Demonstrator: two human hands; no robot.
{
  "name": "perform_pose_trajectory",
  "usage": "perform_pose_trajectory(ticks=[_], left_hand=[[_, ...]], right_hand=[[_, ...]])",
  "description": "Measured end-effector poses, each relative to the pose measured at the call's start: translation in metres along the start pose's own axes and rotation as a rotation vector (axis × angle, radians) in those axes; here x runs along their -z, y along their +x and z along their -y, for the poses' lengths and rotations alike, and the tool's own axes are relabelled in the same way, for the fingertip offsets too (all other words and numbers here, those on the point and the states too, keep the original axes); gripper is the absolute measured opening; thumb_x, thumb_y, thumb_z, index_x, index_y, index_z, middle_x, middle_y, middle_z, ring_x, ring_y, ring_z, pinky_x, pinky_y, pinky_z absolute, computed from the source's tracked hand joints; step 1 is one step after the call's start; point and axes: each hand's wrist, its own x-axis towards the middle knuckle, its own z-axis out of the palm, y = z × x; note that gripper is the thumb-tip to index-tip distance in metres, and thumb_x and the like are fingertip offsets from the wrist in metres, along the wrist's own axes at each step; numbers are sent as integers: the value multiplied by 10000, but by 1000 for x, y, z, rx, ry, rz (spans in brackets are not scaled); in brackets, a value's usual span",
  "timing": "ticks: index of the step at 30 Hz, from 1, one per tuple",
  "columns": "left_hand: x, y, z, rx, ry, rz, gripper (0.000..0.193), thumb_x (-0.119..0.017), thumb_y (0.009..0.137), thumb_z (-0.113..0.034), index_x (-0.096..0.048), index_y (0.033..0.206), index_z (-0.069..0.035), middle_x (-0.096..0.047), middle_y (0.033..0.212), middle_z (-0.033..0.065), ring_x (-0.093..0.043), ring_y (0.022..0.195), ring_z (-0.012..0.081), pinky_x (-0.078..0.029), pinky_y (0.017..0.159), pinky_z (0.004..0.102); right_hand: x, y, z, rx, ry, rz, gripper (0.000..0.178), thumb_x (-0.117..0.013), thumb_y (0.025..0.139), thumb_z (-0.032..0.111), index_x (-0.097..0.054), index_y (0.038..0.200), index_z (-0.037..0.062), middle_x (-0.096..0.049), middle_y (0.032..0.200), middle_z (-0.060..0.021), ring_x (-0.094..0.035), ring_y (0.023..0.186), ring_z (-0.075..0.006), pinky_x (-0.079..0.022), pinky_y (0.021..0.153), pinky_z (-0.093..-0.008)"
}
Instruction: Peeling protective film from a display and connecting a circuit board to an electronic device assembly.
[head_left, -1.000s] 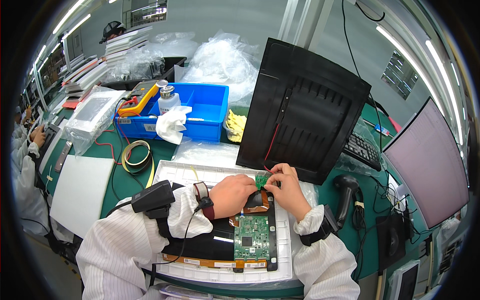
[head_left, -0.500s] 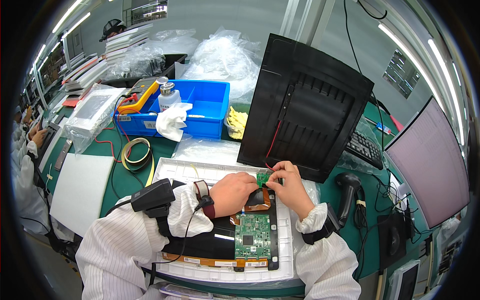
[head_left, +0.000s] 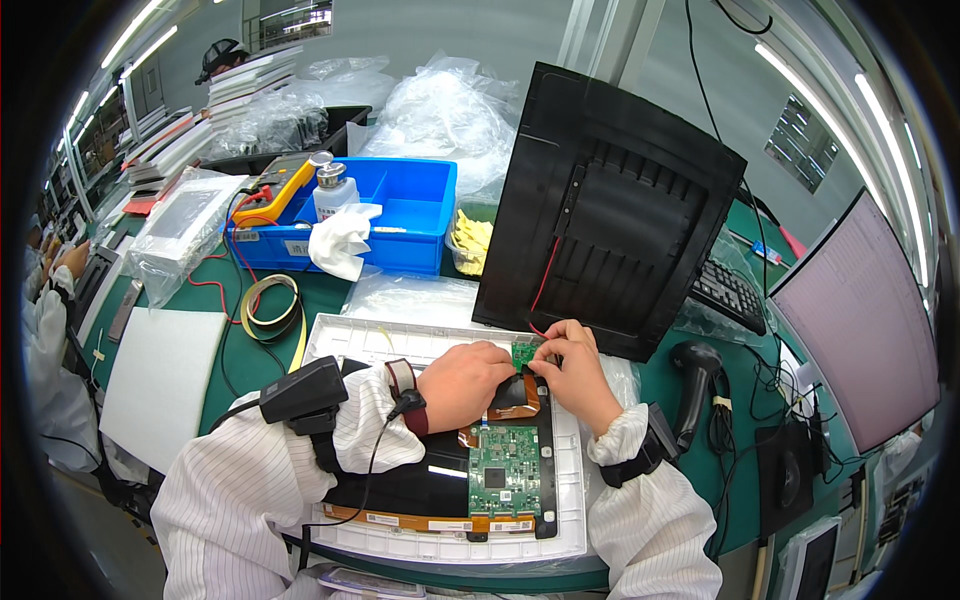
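Observation:
A white-framed display panel (head_left: 340,347) lies in front of me, with a large green circuit board (head_left: 505,465) and a small green circuit board (head_left: 524,353) on its black back. My left hand (head_left: 465,385) rests over the panel, fingers bent together at the small board's left edge; what they grip, if anything, is hidden. My right hand (head_left: 572,375) pinches at the board's right side, where a thin red cable (head_left: 546,280) from the upright black back cover (head_left: 620,190) runs into its fingers. An orange-brown flex ribbon (head_left: 515,402) lies just below both hands.
At the back left stands a blue divided bin (head_left: 415,215) with a dispenser bottle (head_left: 333,190) and a yellow multimeter (head_left: 280,190). Tape (head_left: 272,308) and a white foam sheet (head_left: 163,385) lie left. A barcode scanner (head_left: 692,390) and a monitor (head_left: 860,320) stand right.
The right hand has shifted very slightly left at the small board. The left hand stays at its edge; otherwise only a slight shift of the view shows.

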Motion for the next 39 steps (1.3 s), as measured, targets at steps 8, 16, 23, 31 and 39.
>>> perform_pose_trajectory(ticks=[8, 16, 23, 31, 39], left_hand=[[-4, 0, 2, -10, 20, -2, 214, -529, 654, -12, -591, 859, -24, -560, 847, 80, -524, 849, 238, -425, 744, 338], [1, 3, -6, -45, 97, 84, 228, -538, 774, -176, -560, 931, -12, -510, 899, 103, -493, 859, 255, -408, 755, 342], [0, 4, -8, 12, 101, 158, 308, -528, 785, -234, -539, 1008, -22, -493, 924, 94, -475, 900, 249, -389, 782, 349], [0, 7, -5, -32, 210, 142, 356, -531, 775, -303, -546, 1048, -76, -496, 915, 57, -458, 935, 203, -365, 778, 330], [12, 4, 1, -90, 280, 215, 349, -524, 782, -292, -545, 1057, -79, -500, 964, 43, -449, 965, 195, -340, 838, 333]], right_hand=[[-4, -1, 1, 45, -35, -66, 79, -671, 617, 34, -609, 652, 1, -488, 845, -91, -442, 857, -253, -375, 754, -334], [-7, -2, 2, 73, -85, -89, 84, -672, 605, 30, -596, 630, 2, -480, 839, -97, -446, 856, -262, -376, 745, -343], [-6, -5, 7, 15, -67, -149, 74, -652, 611, 5, -586, 642, -5, -463, 811, -101, -459, 815, -264, -388, 711, -345], [1, -12, 5, 143, -104, -190, 86, -584, 660, -18, -616, 738, -4, -505, 851, -122, -489, 837, -282, -404, 734, -353], [10, -30, 16, 303, -414, -105, 229, -561, 624, 1, -641, 833, 50, -525, 979, -102, -473, 950, -264, -397, 794, -380]])
